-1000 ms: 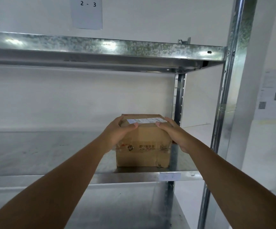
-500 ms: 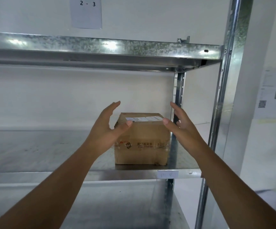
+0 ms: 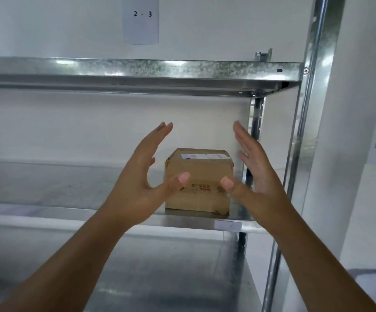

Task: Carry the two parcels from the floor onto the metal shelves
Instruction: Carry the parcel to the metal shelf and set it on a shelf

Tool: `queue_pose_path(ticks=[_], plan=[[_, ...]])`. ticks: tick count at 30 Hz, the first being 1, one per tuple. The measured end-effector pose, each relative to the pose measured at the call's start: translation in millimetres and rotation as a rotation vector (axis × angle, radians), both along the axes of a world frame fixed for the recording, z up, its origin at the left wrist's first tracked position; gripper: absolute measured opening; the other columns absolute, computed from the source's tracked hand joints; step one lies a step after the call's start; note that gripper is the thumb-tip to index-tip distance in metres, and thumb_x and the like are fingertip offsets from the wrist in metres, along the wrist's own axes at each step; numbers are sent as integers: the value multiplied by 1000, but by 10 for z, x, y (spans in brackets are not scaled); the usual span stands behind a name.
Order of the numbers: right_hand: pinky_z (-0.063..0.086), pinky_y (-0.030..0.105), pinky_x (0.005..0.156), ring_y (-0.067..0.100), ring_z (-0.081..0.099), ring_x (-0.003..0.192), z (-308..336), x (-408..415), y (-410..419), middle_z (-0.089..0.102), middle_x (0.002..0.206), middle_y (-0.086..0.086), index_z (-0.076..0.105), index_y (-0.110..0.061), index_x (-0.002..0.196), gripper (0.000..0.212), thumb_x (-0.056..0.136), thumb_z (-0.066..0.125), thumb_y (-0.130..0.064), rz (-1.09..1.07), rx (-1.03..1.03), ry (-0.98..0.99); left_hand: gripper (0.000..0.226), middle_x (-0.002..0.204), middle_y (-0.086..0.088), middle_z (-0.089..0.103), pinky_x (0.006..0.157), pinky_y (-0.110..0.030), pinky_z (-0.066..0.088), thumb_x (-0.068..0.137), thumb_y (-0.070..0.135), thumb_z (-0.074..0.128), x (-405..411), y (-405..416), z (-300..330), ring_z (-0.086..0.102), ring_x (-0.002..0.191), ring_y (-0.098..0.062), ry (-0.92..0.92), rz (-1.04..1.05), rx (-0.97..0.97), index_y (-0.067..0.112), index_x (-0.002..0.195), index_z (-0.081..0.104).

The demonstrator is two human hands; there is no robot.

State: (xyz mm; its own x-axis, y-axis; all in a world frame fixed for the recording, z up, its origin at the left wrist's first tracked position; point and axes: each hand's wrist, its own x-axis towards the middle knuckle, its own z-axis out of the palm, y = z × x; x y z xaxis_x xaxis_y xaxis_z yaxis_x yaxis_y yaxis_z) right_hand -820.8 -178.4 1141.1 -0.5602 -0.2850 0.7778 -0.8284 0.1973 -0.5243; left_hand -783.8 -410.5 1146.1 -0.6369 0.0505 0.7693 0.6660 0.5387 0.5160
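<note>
A brown cardboard parcel (image 3: 199, 174) with a white label on top rests on the middle metal shelf (image 3: 74, 194), near its right end by the rear post. My left hand (image 3: 142, 179) hovers open in front of the parcel's left side, fingers spread upward. On the other side, my right hand (image 3: 254, 174) is open too, palm facing inward. Neither hand touches the parcel. Only one parcel is in view.
An upper shelf (image 3: 137, 72) runs overhead and a lower shelf (image 3: 160, 278) sits below. A steel upright (image 3: 295, 165) bounds the rack on the right. A paper marked "2 - 3" (image 3: 141, 19) hangs on the white wall.
Both hands let go of the parcel, opened, and drew back toward me and upward. The parcel stays put on the shelf.
</note>
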Motion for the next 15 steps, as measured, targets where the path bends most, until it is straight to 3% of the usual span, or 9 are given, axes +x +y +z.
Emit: queue_pose_path(ticks=[3,6,11,13,15], plan=[[23,37,129,-3,20,160,-24,192,14,19,174,-24,23,-50,156,90,80,62,-81,32,21,55,84,167,35,25,118,-31,38,77,69,64,230,-12,-59,31,153,6,7,7,3,62,152,26],[23,39,130,0,19,161,-32,446,-12,19,174,-23,23,-50,157,90,81,58,-84,34,30,68,83,166,37,25,118,-31,38,78,67,64,457,-62,-104,31,153,8,11,-13,1,63,152,26],[27,8,119,-6,22,158,-59,996,-206,20,172,-30,24,-54,157,92,78,59,-85,20,32,63,84,165,37,27,118,-31,38,80,64,65,895,-275,-156,31,153,9,50,-72,29,60,154,27],[29,2,113,-11,25,155,-61,1261,-346,20,169,-35,24,-61,154,90,75,59,-87,-11,47,46,84,165,38,27,118,-29,37,78,66,64,1091,-396,-164,31,152,10,50,-94,43,63,153,26],[32,0,109,-11,27,154,-56,1523,-503,21,170,-33,24,-57,155,92,75,59,-88,-41,61,41,84,165,39,25,119,-29,36,77,67,64,1296,-547,-160,30,152,11,55,-116,40,66,151,24]])
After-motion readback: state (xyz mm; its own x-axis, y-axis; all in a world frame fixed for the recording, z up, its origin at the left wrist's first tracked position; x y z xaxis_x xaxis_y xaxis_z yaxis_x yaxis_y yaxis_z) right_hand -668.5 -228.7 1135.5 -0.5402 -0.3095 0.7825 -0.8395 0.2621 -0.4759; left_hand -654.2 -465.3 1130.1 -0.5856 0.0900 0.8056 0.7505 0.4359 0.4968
